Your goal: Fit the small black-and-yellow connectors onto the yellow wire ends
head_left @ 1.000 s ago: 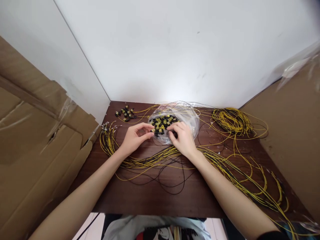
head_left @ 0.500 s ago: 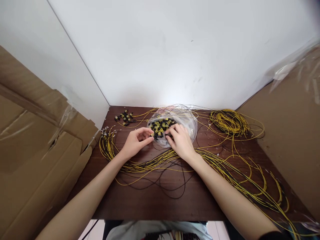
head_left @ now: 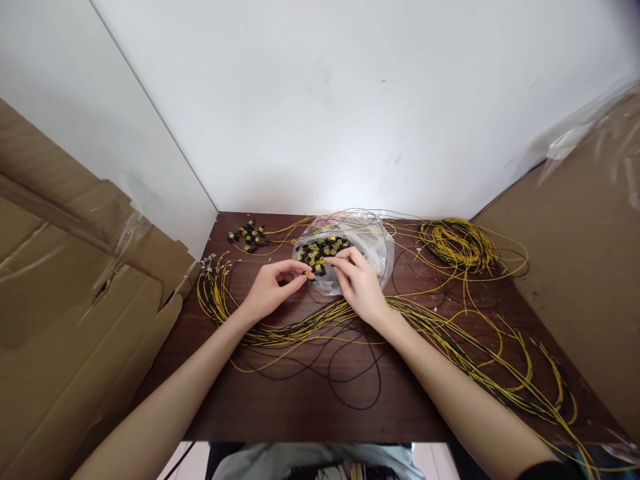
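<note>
White walls [head_left: 320, 100], brown table [head_left: 300, 413], pale floor [head_left: 438, 457], perhaps tiled

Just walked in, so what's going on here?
Someone is working bare-handed at a plastic bag of small black-and-yellow parts. The left hand seems to pinch a single part at the bag's near edge; the right hand is over the bag, its grip unclear. On the near side, a wire bundle crosses the table. A wire coil lies at right, loose parts at back left.

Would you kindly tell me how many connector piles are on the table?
2: a larger pile in or on the plastic bag, perhaps partly hidden by the right hand; a smaller pile at the back left of the table.
</note>
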{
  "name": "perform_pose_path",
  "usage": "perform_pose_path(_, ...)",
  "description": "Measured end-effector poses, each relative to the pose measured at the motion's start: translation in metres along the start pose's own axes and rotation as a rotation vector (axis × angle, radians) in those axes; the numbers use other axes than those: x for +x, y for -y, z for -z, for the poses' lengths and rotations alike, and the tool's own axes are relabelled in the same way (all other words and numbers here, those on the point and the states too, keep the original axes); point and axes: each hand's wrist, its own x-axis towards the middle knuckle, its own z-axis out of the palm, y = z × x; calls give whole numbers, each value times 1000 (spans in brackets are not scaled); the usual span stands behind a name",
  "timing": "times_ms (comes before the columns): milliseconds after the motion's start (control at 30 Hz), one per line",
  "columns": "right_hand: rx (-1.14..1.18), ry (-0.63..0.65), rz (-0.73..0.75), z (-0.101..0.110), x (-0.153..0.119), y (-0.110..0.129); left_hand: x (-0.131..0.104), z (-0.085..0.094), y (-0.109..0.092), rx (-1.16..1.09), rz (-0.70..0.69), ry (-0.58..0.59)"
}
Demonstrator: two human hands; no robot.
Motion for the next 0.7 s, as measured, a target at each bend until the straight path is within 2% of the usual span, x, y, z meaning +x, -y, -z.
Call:
perform_pose_path(267, 253, -47, -7, -4, -1, 18, -2, -4, -4, 108, -23, -16)
perform_pose_path(467, 236, -42, -14, -6, -3, 18, -3, -6, -1, 48, -46, -54)
perform_pose_path(700, 216, -45, 8, -8, -4, 17, -4, -5, -4, 51, -10, -51)
